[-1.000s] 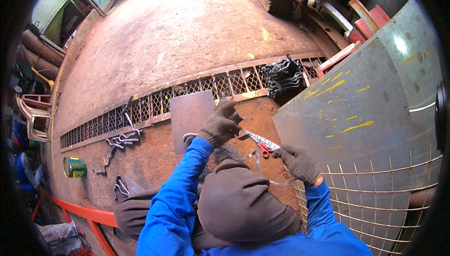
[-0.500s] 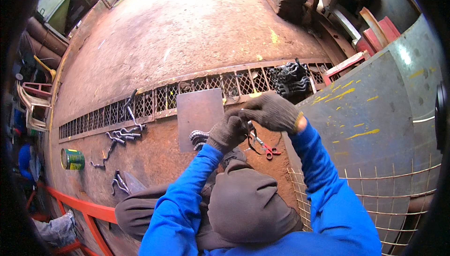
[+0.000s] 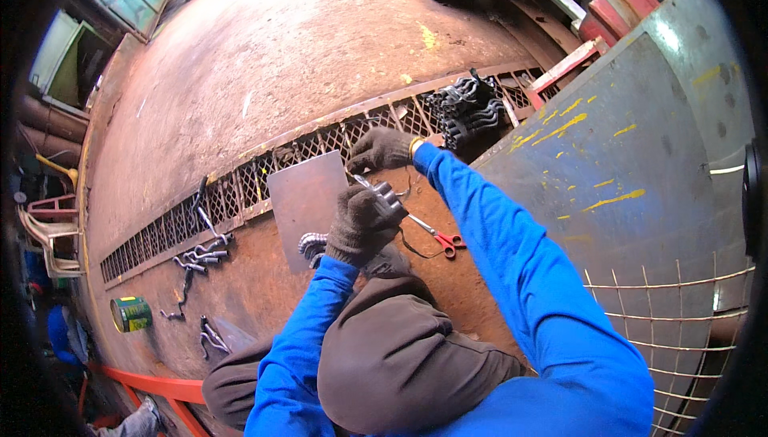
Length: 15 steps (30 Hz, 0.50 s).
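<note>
My gloved left hand (image 3: 358,227) is closed around a small bundle of short bent metal tubes (image 3: 386,197), held above my knee. Beyond it, my gloved right hand (image 3: 381,151) has its fingers curled in near the far end of the bundle. Whatever those fingers pinch is too small to make out. A thin dark strip (image 3: 424,253) loops down below the bundle. Scissors with red handles (image 3: 450,245) lie on the ground to the right. A flat metal plate (image 3: 308,193) is in front of me, with curved metal pieces (image 3: 312,245) at its near edge.
A pile of dark bent tubes (image 3: 464,109) sits on the floor grating (image 3: 304,147). Loose bent tubes (image 3: 204,257) and a green can (image 3: 130,314) lie at left. A grey metal sheet (image 3: 608,157) and wire mesh (image 3: 672,317) flank my right; a red rail (image 3: 152,381) is at lower left.
My right hand has moved left and away from the left hand, to the bundle's far end. The bundle now shows more clearly in my left hand. The view has shifted.
</note>
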Available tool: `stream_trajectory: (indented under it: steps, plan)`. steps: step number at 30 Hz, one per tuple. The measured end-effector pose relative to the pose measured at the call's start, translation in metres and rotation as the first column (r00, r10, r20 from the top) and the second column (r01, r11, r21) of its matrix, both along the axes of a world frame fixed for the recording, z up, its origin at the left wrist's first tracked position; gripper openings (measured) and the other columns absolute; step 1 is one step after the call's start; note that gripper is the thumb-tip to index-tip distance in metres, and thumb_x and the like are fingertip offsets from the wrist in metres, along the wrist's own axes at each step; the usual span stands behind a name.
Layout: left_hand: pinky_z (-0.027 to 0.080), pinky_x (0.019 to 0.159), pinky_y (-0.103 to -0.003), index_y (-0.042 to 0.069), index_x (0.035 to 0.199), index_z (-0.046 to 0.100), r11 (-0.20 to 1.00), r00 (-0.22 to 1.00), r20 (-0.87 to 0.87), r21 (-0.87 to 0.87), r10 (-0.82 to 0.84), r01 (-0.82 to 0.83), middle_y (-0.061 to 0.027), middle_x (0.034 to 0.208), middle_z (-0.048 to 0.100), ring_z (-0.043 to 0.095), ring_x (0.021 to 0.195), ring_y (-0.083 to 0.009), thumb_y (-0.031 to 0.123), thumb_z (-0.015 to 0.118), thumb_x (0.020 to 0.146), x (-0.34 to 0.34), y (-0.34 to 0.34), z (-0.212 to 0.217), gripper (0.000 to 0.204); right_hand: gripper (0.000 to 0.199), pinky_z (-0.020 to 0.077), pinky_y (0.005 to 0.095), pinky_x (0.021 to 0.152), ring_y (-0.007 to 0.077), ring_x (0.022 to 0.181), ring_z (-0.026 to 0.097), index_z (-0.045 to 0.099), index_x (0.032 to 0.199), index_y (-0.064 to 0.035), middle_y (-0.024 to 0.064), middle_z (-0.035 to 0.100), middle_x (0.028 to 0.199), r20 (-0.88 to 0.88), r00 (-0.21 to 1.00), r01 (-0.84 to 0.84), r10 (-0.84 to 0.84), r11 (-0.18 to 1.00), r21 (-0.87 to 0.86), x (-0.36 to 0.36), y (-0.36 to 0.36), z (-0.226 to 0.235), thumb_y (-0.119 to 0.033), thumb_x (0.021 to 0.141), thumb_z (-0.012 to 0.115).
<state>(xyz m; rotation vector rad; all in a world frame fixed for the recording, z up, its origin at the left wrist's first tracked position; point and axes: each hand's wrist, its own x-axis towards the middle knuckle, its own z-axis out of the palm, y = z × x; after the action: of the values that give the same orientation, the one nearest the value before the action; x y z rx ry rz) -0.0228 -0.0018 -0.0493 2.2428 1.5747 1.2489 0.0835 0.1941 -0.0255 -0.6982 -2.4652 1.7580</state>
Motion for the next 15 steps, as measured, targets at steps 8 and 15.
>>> stream_trajectory:
  steps: [8,15]
  plan:
    - [0.047,0.095,-0.043,0.010,0.135,0.048,0.996,0.986,-0.167,-0.092,-0.003,-0.013,-0.0161,0.129,0.053,0.052,0.116,-0.0358,0.021,0.084,0.069,0.011,0.002,0.030,0.076,0.022,0.0551,0.0285,0.071,0.0121,0.078,0.065,0.071,0.111,-0.0048,0.0033,0.071,0.091,-0.117,0.783,0.357,-0.611,0.595,-0.720,0.030,-0.083,-0.143,-0.018,0.094,0.065]
    - [0.030,0.106,-0.058,0.024,0.129,0.060,0.983,0.897,-0.431,-0.101,0.097,-0.155,-0.0114,0.135,0.056,0.050,0.123,-0.0328,0.032,0.076,0.076,0.017,0.004,0.035,0.056,0.025,0.0500,0.0340,0.077,0.0208,0.086,0.065,0.068,0.109,-0.0076,0.0121,0.070,0.096,-0.192,0.814,0.520,-0.548,0.835,-0.179,0.077,-0.163,-0.153,-0.028,0.097,0.060]
